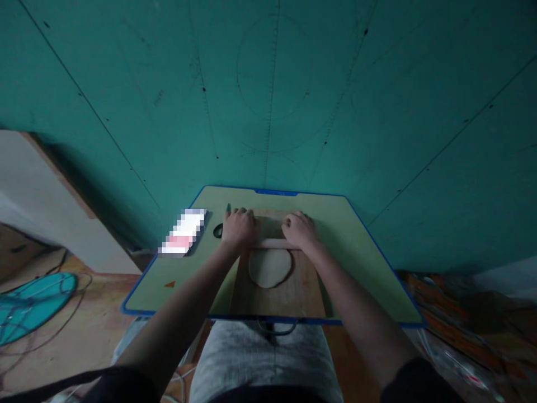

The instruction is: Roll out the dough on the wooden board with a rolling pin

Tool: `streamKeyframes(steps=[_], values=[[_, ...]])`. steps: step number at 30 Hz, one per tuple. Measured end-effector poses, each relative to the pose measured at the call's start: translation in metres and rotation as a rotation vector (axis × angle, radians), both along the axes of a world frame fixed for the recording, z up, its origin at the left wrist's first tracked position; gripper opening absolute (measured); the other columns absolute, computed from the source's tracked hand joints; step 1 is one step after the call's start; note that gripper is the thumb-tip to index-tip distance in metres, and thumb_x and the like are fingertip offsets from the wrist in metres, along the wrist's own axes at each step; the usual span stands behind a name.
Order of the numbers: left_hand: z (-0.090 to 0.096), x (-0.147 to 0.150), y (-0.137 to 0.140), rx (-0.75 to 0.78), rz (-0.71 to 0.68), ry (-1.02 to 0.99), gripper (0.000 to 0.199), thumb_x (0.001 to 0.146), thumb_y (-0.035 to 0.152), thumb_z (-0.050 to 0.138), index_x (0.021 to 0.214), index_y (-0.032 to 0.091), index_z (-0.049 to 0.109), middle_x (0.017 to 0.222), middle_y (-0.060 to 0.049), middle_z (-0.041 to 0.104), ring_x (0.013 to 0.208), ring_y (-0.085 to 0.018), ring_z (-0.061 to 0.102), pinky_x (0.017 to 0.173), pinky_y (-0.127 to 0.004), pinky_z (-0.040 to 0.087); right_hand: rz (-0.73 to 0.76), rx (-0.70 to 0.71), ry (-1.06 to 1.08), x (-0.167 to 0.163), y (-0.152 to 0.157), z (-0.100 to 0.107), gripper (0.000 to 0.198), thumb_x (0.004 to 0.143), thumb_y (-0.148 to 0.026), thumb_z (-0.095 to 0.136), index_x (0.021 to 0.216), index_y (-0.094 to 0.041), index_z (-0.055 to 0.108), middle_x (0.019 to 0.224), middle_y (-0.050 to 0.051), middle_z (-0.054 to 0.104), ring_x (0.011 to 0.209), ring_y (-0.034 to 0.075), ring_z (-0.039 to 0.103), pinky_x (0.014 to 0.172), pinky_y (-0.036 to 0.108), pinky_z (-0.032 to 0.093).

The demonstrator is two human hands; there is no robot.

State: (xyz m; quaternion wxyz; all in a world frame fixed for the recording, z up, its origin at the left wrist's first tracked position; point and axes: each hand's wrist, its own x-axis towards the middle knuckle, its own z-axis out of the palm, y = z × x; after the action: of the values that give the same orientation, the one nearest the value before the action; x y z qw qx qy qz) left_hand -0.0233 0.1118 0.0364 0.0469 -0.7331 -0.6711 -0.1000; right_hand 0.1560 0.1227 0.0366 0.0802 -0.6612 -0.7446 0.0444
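Note:
A pale rolling pin [276, 243] lies crosswise over a wooden board [289, 305], by the far edge of a flat, roundish sheet of dough [269, 268]. My left hand [240, 228] is closed over the pin's left end, and my right hand [301, 229] is closed over its right end. Both palms face down, and the hands hide the ends of the pin. Just left of my left hand rests a small dark tool with a ring-shaped handle [217, 230]; the hand partly covers it.
The board rests on a pale green, blue-edged table [361, 274] against a green wall [268, 112]. At the table's left lies a blurred-out white and pink item [182, 232], with a small orange triangle [170, 284] nearer. A teal round object [37, 302] and cables are on the floor.

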Motion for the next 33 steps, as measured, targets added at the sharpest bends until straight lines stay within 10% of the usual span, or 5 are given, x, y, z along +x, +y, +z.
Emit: streamKeyframes(steps=[16,28,33], values=[[-0.004,0.0,-0.048,0.026,-0.003,0.053,0.043,0.097,0.04,0.036,0.114,0.016,0.067,0.118,-0.016,0.069,0.113,-0.031,0.063,0.092,-0.043,0.047,-0.046,-0.06,0.069,-0.002,-0.047,0.001,0.04,0.093,-0.033,0.042,0.127,-0.018,0.059,0.14,0.015,0.056,0.123,0.028,0.057,0.099,0.04,0.043],[-0.012,-0.001,-0.098,0.129,-0.062,0.022,0.038,0.096,0.032,0.041,0.119,0.017,0.068,0.129,-0.016,0.066,0.132,-0.037,0.051,0.106,-0.049,0.042,0.079,0.21,0.02,-0.002,-0.121,-0.01,0.037,0.102,-0.032,0.035,0.106,-0.02,0.07,0.116,0.011,0.07,0.121,0.027,0.058,0.106,0.042,0.041],[-0.022,-0.01,-0.118,0.121,-0.119,-0.022,0.044,0.096,0.033,0.041,0.134,0.02,0.06,0.141,-0.012,0.06,0.141,-0.039,0.041,0.11,-0.054,0.039,0.138,0.373,0.098,0.0,-0.153,-0.034,0.047,0.091,-0.025,0.052,0.136,-0.012,0.058,0.14,0.016,0.059,0.136,0.032,0.048,0.118,0.053,0.03]])
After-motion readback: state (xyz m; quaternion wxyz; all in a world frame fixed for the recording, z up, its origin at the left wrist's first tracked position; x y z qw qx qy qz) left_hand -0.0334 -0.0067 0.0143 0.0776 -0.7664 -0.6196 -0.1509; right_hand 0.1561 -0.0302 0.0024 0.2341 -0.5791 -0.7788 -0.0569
